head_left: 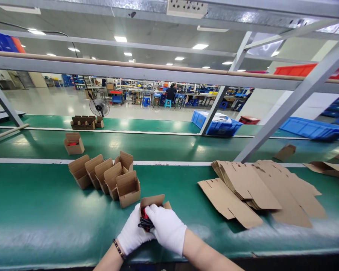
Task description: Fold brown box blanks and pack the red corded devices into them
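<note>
Both of my hands wear white gloves and meet low in the middle of the head view. My left hand (134, 229) wraps the left side of a small open cardboard box (152, 199). At the mouth of that box, the fingers of my right hand (169, 229) are closed on a bundled black cable (145, 223) with a red part (144, 213). The inside of the box is mostly hidden by my hands. Just beyond them stand several open cardboard boxes (128, 190) in a slanting row.
Flat cardboard blanks (243, 184) lie piled to the right. Across the white strip, one box (74, 143) holds something red; more boxes (84, 123) stand farther back. A blue crate (216, 123) and slanted metal posts (293, 98) are beyond the green surface (39, 210).
</note>
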A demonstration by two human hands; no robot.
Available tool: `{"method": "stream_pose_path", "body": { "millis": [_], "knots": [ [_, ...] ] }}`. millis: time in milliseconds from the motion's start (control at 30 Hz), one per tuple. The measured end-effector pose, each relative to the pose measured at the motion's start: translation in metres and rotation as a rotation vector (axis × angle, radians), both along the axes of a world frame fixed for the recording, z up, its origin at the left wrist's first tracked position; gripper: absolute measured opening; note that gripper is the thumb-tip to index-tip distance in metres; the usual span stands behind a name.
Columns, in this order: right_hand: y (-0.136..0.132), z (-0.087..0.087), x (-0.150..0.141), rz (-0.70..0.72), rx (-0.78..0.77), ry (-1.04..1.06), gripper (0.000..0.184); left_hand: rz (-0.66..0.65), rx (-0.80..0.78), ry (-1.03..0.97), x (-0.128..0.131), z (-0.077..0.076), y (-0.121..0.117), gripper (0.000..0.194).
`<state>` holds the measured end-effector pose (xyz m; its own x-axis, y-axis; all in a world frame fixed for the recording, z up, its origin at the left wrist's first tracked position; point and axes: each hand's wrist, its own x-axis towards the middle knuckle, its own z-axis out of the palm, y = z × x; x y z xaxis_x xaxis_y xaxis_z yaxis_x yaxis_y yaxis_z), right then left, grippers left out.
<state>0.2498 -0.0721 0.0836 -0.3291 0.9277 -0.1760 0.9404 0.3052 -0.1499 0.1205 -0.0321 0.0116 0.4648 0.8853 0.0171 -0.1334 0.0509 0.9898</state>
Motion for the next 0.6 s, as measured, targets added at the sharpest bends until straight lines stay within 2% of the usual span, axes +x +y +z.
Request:
{"method": "stream_pose_path", "body": {
  "millis": [133,233,300,467,533,600],
  "knots": [
    [-0.015,-0.026,0.001,-0.043,0.139,0.160,0.052,0.009,0.121,0.061,-0.006,-0.001,0.001,0.060],
    [-0.024,-0.051,0.003,0.006,0.235,0.248,0.054,-0.011,0.203,0.111,-0.011,-0.005,0.003,0.059],
    [-0.023,-0.062,0.001,0.056,0.242,0.252,0.061,0.029,0.223,0.150,-0.012,-0.007,0.002,0.054],
    [-0.009,-0.065,-0.014,0.023,0.151,0.175,0.056,0.094,0.211,0.206,-0.011,-0.005,0.000,0.031],
    [-0.008,-0.063,-0.014,0.015,0.176,0.214,0.052,0.086,0.241,0.252,-0.011,-0.004,0.003,0.028],
    [-0.012,-0.062,-0.007,0.053,0.270,0.320,0.050,0.081,0.265,0.277,-0.010,-0.005,0.006,0.032]
  ]
}}
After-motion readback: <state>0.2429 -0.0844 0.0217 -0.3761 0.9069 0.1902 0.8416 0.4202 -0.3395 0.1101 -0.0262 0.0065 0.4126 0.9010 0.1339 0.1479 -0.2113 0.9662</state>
